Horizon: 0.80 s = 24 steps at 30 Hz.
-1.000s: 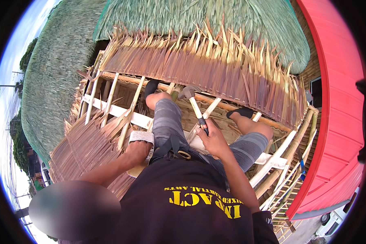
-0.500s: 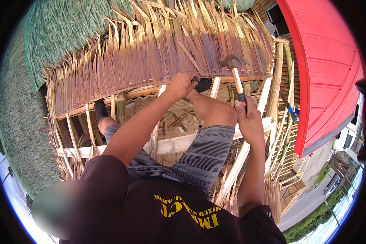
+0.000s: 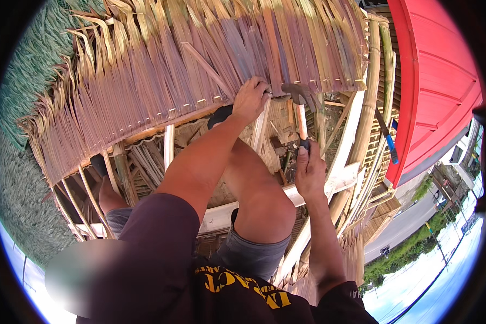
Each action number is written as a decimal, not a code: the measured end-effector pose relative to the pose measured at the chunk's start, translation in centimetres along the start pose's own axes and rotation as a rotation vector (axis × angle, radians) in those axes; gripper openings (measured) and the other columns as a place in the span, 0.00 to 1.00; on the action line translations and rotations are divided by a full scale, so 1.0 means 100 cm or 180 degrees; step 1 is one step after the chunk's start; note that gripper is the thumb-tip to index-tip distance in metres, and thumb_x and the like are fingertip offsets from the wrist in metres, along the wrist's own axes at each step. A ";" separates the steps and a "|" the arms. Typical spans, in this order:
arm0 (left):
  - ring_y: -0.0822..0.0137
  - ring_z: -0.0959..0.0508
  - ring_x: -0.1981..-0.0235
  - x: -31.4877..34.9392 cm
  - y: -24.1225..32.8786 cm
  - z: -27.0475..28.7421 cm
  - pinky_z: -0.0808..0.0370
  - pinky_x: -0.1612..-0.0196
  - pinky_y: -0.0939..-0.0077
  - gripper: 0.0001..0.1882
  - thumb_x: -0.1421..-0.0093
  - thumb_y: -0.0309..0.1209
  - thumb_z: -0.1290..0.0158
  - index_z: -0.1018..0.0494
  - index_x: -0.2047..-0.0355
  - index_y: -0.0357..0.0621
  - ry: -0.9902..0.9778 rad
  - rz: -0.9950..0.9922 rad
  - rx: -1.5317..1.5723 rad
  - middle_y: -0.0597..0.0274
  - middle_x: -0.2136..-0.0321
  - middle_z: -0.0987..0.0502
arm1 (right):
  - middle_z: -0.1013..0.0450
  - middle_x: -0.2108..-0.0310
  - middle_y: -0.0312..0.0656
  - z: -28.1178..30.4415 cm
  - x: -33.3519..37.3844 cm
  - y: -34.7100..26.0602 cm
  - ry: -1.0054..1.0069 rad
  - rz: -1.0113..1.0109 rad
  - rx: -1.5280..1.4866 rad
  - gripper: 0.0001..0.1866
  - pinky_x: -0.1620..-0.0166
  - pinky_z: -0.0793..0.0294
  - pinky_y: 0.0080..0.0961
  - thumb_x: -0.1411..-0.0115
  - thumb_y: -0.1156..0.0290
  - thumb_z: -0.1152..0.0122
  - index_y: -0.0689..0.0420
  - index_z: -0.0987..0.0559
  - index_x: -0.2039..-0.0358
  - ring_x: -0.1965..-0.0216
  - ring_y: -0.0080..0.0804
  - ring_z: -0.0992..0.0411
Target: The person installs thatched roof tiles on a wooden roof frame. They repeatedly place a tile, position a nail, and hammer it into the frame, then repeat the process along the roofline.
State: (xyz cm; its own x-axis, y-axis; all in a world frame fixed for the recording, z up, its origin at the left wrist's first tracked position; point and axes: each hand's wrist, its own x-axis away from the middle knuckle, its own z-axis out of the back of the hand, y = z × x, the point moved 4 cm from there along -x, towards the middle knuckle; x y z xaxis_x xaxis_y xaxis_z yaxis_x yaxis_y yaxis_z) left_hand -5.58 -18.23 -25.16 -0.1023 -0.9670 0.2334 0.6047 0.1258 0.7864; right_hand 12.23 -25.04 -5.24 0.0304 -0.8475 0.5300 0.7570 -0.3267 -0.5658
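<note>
Bamboo pole (image 3: pixel 369 97) between hammer (image 3: pixel 302 117), blue-handled tool (image 3: pixel 392 148)

The person wears a black T-shirt (image 3: pixel 151 291) whose cloth takes on a faint purplish-brown tone over the left sleeve (image 3: pixel 159 227). That sleeve is short and wide, closing in a plain hem around the arm. The right sleeve (image 3: pixel 340 305) is equally dark, with a small pale marking near its edge. Large block lettering (image 3: pixel 243 289) in bright yellow runs across the shirt's chest, partly lost in creases. Below come grey shorts (image 3: pixel 248 256), loose at the leg opening above a bare knee. The footwear (image 3: pixel 220 115) is black, its exact kind unclear. Left hand (image 3: pixel 248 101) and right hand (image 3: pixel 311 171) are bare.
</note>
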 end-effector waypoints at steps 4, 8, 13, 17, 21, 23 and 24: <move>0.50 0.28 0.50 0.008 0.000 -0.003 0.29 0.45 0.56 0.10 0.39 0.28 0.43 0.25 0.57 0.42 0.0245 -0.0124 0.0007 0.58 0.53 0.28 | 0.25 0.74 0.57 -0.014 -0.022 0.007 -0.0017 0.0173 0.0150 0.12 0.70 0.29 0.53 0.27 0.64 0.54 0.59 0.31 0.52 0.73 0.65 0.25; 0.52 0.27 0.49 0.005 0.000 -0.002 0.29 0.44 0.58 0.11 0.40 0.29 0.42 0.24 0.58 0.41 0.0299 -0.0155 -0.0020 0.58 0.53 0.28 | 0.25 0.74 0.60 -0.035 -0.039 0.031 -0.0207 0.0015 0.0786 0.11 0.69 0.29 0.58 0.30 0.66 0.51 0.58 0.32 0.52 0.73 0.67 0.25; 0.50 0.26 0.51 0.004 -0.001 -0.001 0.28 0.46 0.58 0.12 0.41 0.28 0.42 0.24 0.57 0.40 0.0277 -0.0315 0.0078 0.56 0.52 0.27 | 0.27 0.77 0.60 -0.038 -0.036 0.039 0.0072 0.0038 0.0151 0.08 0.71 0.31 0.55 0.28 0.67 0.52 0.60 0.33 0.58 0.73 0.67 0.27; 0.47 0.24 0.52 0.008 -0.008 0.008 0.26 0.45 0.57 0.18 0.43 0.23 0.40 0.28 0.52 0.39 -0.0091 -0.0383 0.0422 0.52 0.48 0.28 | 0.27 0.77 0.60 -0.023 -0.034 0.025 -0.0074 0.0146 0.0746 0.10 0.72 0.31 0.53 0.27 0.68 0.54 0.62 0.31 0.54 0.74 0.66 0.27; 0.47 0.30 0.41 0.010 -0.016 0.020 0.32 0.35 0.57 0.26 0.42 0.21 0.42 0.33 0.42 0.44 -0.0398 -0.0549 0.0329 0.53 0.42 0.31 | 0.27 0.77 0.59 -0.005 -0.031 0.014 0.0220 -0.0142 0.0154 0.10 0.71 0.32 0.53 0.27 0.67 0.54 0.61 0.31 0.60 0.74 0.66 0.27; 0.47 0.28 0.43 0.009 -0.018 0.022 0.30 0.36 0.58 0.29 0.42 0.19 0.43 0.34 0.40 0.45 -0.0371 -0.0595 0.0346 0.52 0.41 0.33 | 0.26 0.77 0.58 -0.007 -0.035 0.005 0.0136 0.0363 0.0245 0.10 0.70 0.30 0.54 0.28 0.66 0.52 0.60 0.32 0.59 0.74 0.65 0.27; 0.48 0.26 0.46 0.009 -0.018 0.023 0.28 0.38 0.59 0.29 0.42 0.18 0.43 0.34 0.40 0.44 -0.0379 -0.0590 0.0370 0.52 0.41 0.32 | 0.26 0.77 0.59 -0.011 -0.039 0.004 0.0028 0.0460 0.0506 0.10 0.70 0.29 0.56 0.29 0.65 0.52 0.60 0.32 0.57 0.73 0.65 0.26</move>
State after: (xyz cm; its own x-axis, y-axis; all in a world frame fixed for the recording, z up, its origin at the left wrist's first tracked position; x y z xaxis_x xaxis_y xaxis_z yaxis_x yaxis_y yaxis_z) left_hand -8.55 -18.82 -25.09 -0.2995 -0.9438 0.1394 0.4727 -0.0199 0.8810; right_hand 11.75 -22.34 -8.23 0.1410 -0.8845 0.4447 0.8387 -0.1320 -0.5284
